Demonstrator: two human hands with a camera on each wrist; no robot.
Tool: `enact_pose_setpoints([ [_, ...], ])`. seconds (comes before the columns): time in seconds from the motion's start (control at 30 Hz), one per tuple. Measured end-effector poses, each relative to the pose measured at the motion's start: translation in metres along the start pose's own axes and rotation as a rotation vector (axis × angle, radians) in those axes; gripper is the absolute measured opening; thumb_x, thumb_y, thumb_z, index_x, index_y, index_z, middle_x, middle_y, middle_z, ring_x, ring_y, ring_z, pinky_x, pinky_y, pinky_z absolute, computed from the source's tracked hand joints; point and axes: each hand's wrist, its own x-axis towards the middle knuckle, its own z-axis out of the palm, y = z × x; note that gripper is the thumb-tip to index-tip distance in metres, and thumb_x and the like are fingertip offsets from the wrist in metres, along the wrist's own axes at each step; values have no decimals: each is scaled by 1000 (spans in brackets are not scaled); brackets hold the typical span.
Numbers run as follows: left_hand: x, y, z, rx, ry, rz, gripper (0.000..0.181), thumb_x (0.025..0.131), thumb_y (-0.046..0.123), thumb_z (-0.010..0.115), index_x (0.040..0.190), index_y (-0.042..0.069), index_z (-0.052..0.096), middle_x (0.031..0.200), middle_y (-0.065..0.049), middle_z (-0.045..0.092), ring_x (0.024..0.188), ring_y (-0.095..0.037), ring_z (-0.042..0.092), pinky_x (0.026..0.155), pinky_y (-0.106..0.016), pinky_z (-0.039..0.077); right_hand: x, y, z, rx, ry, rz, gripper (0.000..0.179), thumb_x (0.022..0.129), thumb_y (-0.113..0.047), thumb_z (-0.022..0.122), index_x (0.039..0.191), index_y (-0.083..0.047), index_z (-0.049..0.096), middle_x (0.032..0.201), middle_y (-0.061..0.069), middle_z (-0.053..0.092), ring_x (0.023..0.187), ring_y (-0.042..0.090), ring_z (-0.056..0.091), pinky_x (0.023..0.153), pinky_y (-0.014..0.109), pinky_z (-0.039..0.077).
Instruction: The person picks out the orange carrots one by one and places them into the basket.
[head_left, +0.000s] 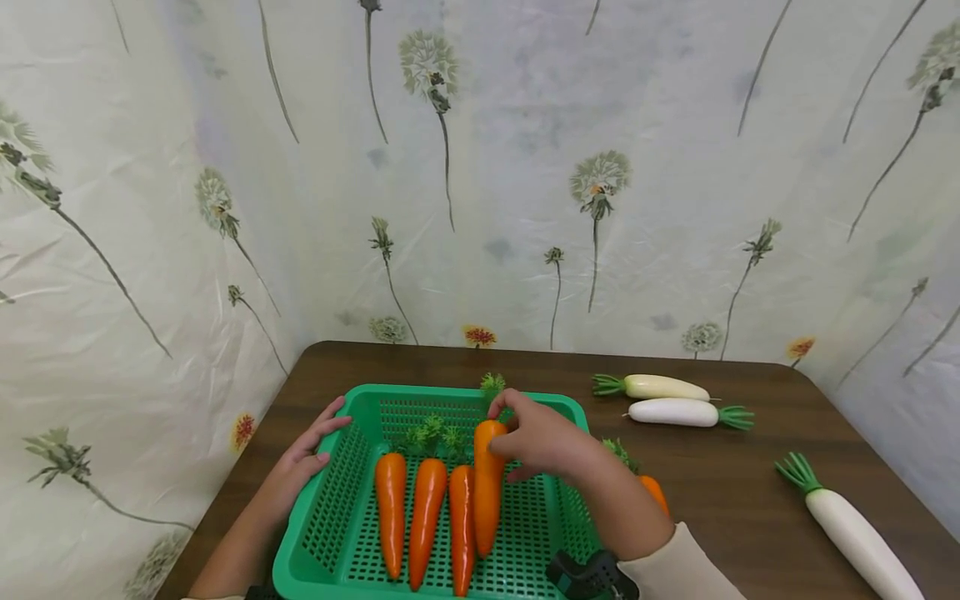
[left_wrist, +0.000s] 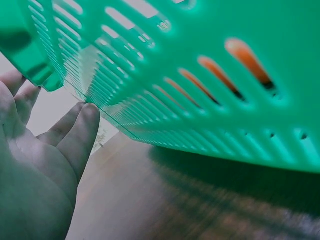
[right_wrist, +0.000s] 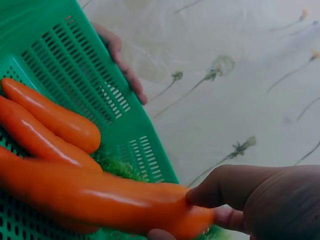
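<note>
My right hand (head_left: 536, 437) grips a carrot (head_left: 488, 492) near its leafy top, over the green plastic basket (head_left: 468, 390). Three other carrots lie side by side to its left, among them one (head_left: 390, 512) nearest the basket's left wall, with green tops (head_left: 431, 435) pointing away from me. In the right wrist view, the thumb and fingers pinch the thick end of the held carrot (right_wrist: 125, 200). My left hand (head_left: 296, 467) rests at the basket's left rim with its fingers extended; in the left wrist view, fingertips (left_wrist: 90, 112) meet the outer wall.
Two white radishes (head_left: 667, 387) (head_left: 675, 412) lie at the back right of the brown table (head_left: 720, 475). Another radish (head_left: 862, 542) lies at the right. A carrot (head_left: 654, 492) beside the basket is partly behind my right forearm. A flower-patterned sheet (head_left: 510, 267) hangs behind the table.
</note>
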Motion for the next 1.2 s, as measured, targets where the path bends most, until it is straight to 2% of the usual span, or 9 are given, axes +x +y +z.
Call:
enact_pose_setpoints([
  [0.17, 0, 1, 0, 9, -5, 14, 44, 108, -1, 33, 147, -20, 36, 176, 1, 17, 153, 9, 19, 112, -12, 31, -1, 2, 2, -39, 1, 25, 33, 96, -7, 69, 125, -6, 54, 115, 17, 63, 87, 33, 59, 72, 47, 61],
  [0.43, 1, 3, 0, 10, -14, 20, 44, 108, 0, 32, 148, -19, 36, 176, -1, 16, 154, 8, 18, 113, -12, 30, -3, 5, 1, -65, 17, 34, 29, 96, -10, 72, 120, -10, 57, 117, 15, 65, 97, 35, 62, 71, 45, 61],
  [0.67, 0, 3, 1, -5, -17, 25, 45, 108, 0, 30, 149, -18, 35, 176, 0, 15, 155, 7, 17, 113, -13, 31, -2, 5, 0, -54, 2, 34, 31, 95, -11, 74, 121, -9, 57, 116, 15, 66, 94, 35, 62, 68, 44, 59],
  [0.83, 0, 3, 1, 13, -9, 22, 45, 108, 0, 31, 148, -19, 35, 176, -1, 16, 154, 8, 17, 113, -11, 28, -2, 5, 0, -56, 3, 30, 34, 95, -12, 75, 124, -9, 57, 115, 15, 66, 94, 35, 62, 68, 43, 60],
  [1.2, 0, 2, 0, 6, -13, 24, 44, 109, -1, 30, 149, -19, 35, 177, -2, 15, 154, 8, 17, 113, -11, 28, -2, 7, -2, -70, 14, 31, 43, 94, -13, 76, 132, -8, 57, 123, 15, 65, 104, 35, 65, 72, 44, 61],
])
